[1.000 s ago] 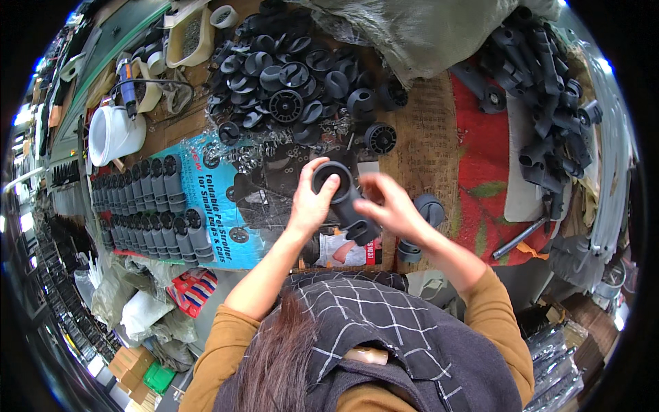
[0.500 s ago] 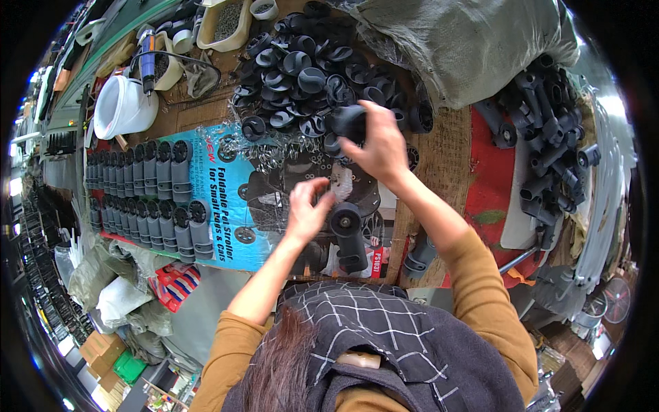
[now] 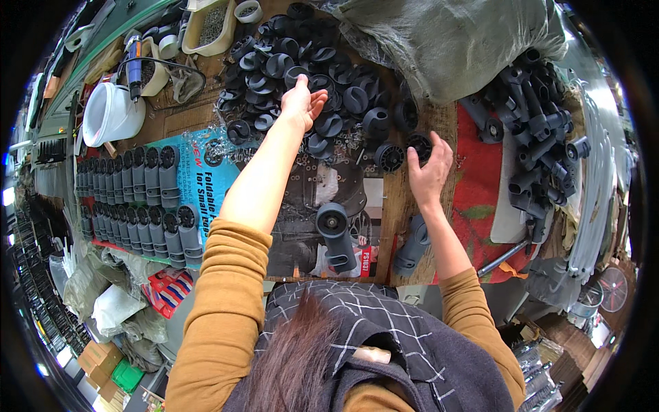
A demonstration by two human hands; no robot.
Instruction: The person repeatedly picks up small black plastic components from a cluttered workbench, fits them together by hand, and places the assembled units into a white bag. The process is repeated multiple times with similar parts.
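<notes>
My left hand (image 3: 299,108) reaches over a heap of black round plastic caps (image 3: 278,65). Its fingers are apart, and the fingertips are at a cap on the heap's near side, with no clear grip on it. To the right, my right hand (image 3: 431,177) has thumb and fingers around the edge of a black wheel (image 3: 419,145). Just left of it lies another spoked black wheel (image 3: 389,157). Between my forearms, a dark grey caster housing (image 3: 338,248) with a round end rests on the printed cardboard (image 3: 295,240). A similar grey housing (image 3: 412,253) lies by the table's near edge.
Rows of finished-looking grey housings (image 3: 168,178) stand at left on a blue printed sheet. A white bucket (image 3: 113,113), an electric screwdriver (image 3: 134,69) and a tub of screws (image 3: 209,27) are behind them. More dark tubular parts (image 3: 532,130) are heaped at right, near a grey plastic bag (image 3: 446,41).
My left hand has moved forward from the cardboard to the heap of caps. My right hand has drawn back and right from the heap with the black round piece.
</notes>
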